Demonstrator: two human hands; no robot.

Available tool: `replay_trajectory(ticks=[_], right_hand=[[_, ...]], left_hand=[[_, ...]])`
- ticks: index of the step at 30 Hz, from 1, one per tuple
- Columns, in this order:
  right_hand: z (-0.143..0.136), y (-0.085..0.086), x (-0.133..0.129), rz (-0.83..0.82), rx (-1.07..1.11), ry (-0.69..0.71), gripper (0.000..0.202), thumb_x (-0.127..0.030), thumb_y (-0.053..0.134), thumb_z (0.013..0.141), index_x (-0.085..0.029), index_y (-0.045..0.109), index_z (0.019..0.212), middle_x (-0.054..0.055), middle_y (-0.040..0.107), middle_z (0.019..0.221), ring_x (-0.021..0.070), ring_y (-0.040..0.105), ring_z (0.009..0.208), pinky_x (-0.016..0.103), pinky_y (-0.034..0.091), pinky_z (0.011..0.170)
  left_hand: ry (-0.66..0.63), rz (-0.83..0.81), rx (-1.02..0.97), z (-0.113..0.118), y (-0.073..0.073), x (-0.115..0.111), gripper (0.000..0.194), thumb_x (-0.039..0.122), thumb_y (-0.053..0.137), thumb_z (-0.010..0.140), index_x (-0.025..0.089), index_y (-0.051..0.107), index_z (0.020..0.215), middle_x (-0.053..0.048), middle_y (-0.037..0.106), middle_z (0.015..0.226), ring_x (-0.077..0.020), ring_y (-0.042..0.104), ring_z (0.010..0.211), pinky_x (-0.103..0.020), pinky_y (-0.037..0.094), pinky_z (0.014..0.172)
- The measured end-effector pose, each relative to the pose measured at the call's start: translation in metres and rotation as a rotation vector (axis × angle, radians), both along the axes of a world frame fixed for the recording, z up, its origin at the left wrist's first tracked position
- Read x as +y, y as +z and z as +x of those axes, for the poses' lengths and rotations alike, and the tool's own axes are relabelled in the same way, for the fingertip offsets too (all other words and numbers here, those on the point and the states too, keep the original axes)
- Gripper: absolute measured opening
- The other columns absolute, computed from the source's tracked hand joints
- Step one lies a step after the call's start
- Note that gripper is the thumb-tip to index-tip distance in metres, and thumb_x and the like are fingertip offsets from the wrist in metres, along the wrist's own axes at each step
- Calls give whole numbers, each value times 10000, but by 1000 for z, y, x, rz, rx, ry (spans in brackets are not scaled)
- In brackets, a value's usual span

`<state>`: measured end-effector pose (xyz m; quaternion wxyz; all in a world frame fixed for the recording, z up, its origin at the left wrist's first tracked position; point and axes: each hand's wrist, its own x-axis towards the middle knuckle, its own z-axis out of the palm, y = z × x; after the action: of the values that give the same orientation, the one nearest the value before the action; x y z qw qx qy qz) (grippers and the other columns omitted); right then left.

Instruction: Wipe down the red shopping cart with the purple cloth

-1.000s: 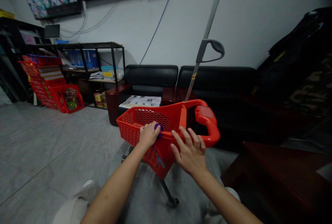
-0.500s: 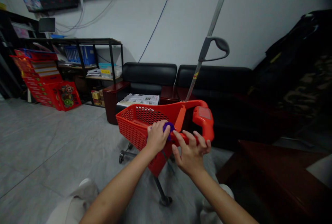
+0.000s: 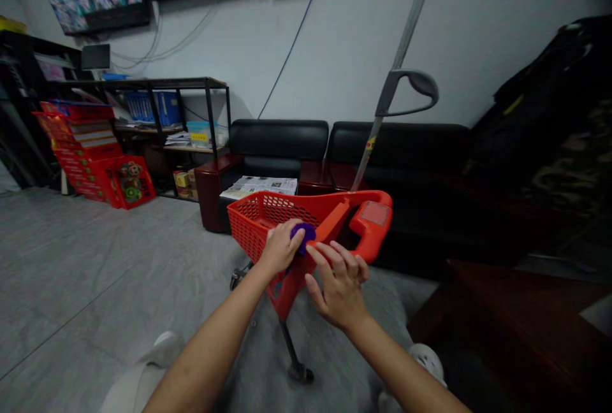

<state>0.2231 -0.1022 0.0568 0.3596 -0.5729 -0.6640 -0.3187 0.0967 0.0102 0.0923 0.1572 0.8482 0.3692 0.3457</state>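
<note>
A small red shopping cart (image 3: 251,234) with a basket of perforated plastic stands on wheeled metal legs in front of me. My left hand (image 3: 281,248) is closed on a bunched purple cloth (image 3: 303,238), pressed against the cart's near side where the basket meets the handle. Resting on the red handle (image 3: 370,234) are the fingertips of my right hand (image 3: 338,285), its fingers spread and slightly bent, thumb apart. On the handle's right corner is a flat greyish panel (image 3: 377,212). A grey pole (image 3: 406,37) with a dark loop grip rises behind the handle.
Behind the cart are black sofas (image 3: 280,139) with wooden armrests and newspapers (image 3: 261,187) on one seat. Red crates (image 3: 86,158) are stacked at left beside a shelf (image 3: 191,85). A dark wooden table (image 3: 516,311) stands at the near right. My shoes show below.
The cart has turned slightly, its basket end shifting right. Both hands have moved a little to the left, the left one with the purple cloth, the right one along the handle.
</note>
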Motion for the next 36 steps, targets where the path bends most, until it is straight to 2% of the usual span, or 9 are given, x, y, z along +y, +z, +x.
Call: replay_trajectory(ticks=[6,9,13,17,21,23,28,32,36], right_hand=[[28,9,4,123,190,-2,474,-333,349,950,-245,440,1406,115,466,1417,297,392,1342,495,272,1096],[24,7,12,154,215,64,463,-311,327,953,-239,426,1400,121,482,1391,295,403,1339,497,308,1084],[16,4,14,176,232,66,471,-311,350,946,-243,426,1407,119,479,1398,299,402,1339,501,295,1095],[16,7,11,142,228,93,470,-312,354,952,-239,430,1410,111,490,1397,292,384,1357,498,278,1115],[10,7,14,142,237,96,468,-327,347,960,-232,436,1410,113,500,1391,299,374,1364,512,280,1113],[4,6,17,165,249,89,479,-349,354,960,-228,426,1418,117,491,1396,303,369,1364,525,283,1109],[-3,5,16,158,245,94,515,-374,336,964,-231,376,1458,117,474,1416,301,353,1374,532,282,1107],[15,5,13,106,172,95,559,-407,309,975,-224,298,1503,122,477,1433,281,387,1361,489,296,1096],[28,4,19,103,217,-1,536,-443,282,977,-245,369,1467,106,458,1461,301,336,1394,512,278,1091]], left_hand=[[40,-41,-26,-12,-4,20,356,396,308,1005,268,543,1240,-5,662,1214,-174,589,1116,-304,416,975],[42,-43,-50,-6,5,4,353,393,299,1008,264,557,1210,-5,666,1205,-176,583,1125,-310,401,985],[-78,44,-18,2,21,-25,370,437,298,1009,289,548,1237,4,644,1263,-175,565,1157,-324,374,1004],[-115,19,-62,-2,20,-17,364,424,305,1008,277,544,1241,1,650,1248,-178,569,1163,-331,367,1027],[-25,-39,-142,-6,11,-1,356,383,308,1006,250,552,1230,-21,647,1249,-176,565,1173,-322,382,1036],[-2,-37,-158,-5,11,-6,354,393,316,1004,253,559,1220,-21,650,1241,-185,562,1173,-344,381,1038],[-110,28,-165,-1,18,-27,375,432,320,1000,263,564,1231,-25,650,1241,-189,574,1143,-367,375,1041],[-124,-5,-191,-8,15,-13,374,435,319,997,252,582,1192,-21,669,1193,-187,590,1120,-340,406,1019],[-80,-24,-272,-14,6,6,352,411,339,994,229,585,1167,-27,674,1166,-185,601,1113,-337,425,1005]])
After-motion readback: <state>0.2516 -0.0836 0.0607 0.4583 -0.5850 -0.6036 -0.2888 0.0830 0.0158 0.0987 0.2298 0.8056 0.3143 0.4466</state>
